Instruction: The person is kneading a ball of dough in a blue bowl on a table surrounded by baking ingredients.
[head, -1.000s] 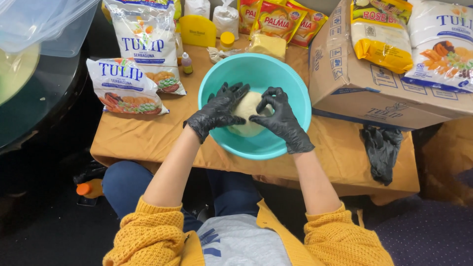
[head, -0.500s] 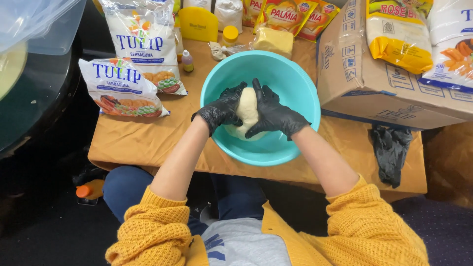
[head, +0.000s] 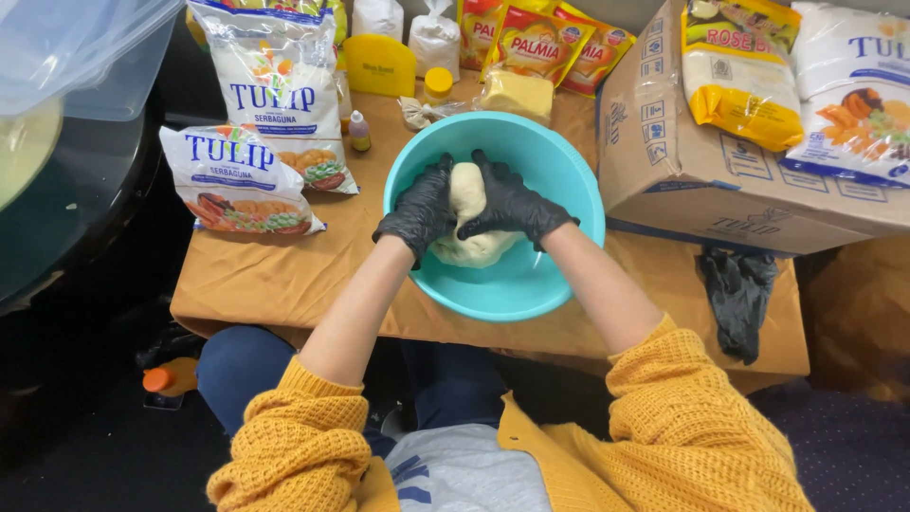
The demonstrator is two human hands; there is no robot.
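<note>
A pale lump of dough (head: 471, 216) sits inside a turquoise plastic bowl (head: 559, 180) on a low table draped in orange cloth (head: 284, 275). Both my hands wear black gloves. My left hand (head: 418, 211) clasps the dough's left side. My right hand (head: 512, 202) wraps over its top and right side. The lower part of the dough rests on the bowl's bottom. My sleeves are yellow knit, pushed up above the forearms.
Two white flour bags (head: 237, 182) lie left of the bowl. A cardboard box (head: 701, 190) with more bags on top stands at the right. Yellow sachets (head: 536, 47), a butter-coloured block (head: 517, 93) and small bottles (head: 358, 131) sit behind. Spare black gloves (head: 735, 299) hang over the table's right front edge.
The dough has been squeezed and folded taller between both hands, which have drawn closer together around it. The bowl stays in place; the camera view shifted slightly.
</note>
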